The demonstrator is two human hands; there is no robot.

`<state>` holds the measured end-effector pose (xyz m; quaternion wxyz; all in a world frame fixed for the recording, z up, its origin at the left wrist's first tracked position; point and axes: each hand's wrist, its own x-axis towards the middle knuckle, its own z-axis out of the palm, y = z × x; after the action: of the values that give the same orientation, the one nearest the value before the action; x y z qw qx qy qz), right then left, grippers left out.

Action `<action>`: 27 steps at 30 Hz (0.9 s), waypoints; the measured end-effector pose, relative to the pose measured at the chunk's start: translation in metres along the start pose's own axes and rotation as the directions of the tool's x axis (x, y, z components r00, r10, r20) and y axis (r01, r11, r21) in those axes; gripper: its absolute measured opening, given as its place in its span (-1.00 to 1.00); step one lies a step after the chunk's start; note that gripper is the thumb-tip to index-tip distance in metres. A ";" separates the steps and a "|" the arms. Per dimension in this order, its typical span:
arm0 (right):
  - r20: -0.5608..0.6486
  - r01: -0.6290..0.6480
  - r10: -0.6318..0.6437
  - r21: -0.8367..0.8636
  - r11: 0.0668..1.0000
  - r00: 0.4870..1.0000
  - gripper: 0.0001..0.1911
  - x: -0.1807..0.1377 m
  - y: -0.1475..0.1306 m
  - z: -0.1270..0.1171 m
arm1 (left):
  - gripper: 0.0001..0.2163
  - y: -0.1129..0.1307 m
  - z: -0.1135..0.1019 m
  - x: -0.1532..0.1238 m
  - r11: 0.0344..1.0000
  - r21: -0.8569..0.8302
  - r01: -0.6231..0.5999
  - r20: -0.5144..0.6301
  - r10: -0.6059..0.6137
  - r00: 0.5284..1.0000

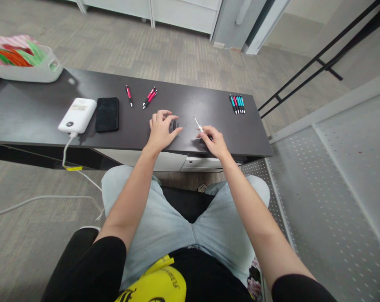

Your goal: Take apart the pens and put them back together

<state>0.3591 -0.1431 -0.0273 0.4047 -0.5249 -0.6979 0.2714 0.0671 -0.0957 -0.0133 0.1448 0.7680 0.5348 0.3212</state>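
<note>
My right hand [213,140] pinches a slim white rod, which looks like a pen refill [197,122], between thumb and fingers. The rod's thin, dark-tipped end points up and to the left, above the tabletop. A small dark bit shows under my right fingers, too hidden to name. My left hand [161,129] is open, with thumb and fingers spread apart in a curve. Between them small dark pieces [175,124] lie on the black table [190,98]; whether the fingers touch them I cannot tell.
Two red pens [150,98] and a single red pen [129,96] lie beyond my left hand. Several teal and red pens [237,104] form a row at the right. Leftward are a black phone [107,114], a cabled white power bank [77,115] and a white basket [48,69].
</note>
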 end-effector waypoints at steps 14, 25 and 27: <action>-0.003 0.004 -0.004 -0.038 0.999 1.000 -0.57 -0.002 -0.003 -0.001 | -0.84 -0.008 0.021 0.014 0.995 -0.065 -0.073 -0.026 0.072 0.997; -0.017 0.008 -0.009 -0.045 0.999 1.000 -0.62 0.000 -0.001 0.000 | -0.86 -0.003 0.021 0.018 0.930 -0.350 -0.113 -0.114 0.077 0.990; -0.022 0.011 -0.012 -0.059 0.998 1.000 -0.65 0.000 0.000 0.001 | -0.94 -0.002 0.023 0.021 0.845 -0.531 -0.064 -0.152 -0.020 0.988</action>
<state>0.3585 -0.1425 -0.0278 0.3986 -0.5354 -0.7040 0.2426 0.0856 -0.0730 -0.0245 0.3079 0.6767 0.4249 0.5164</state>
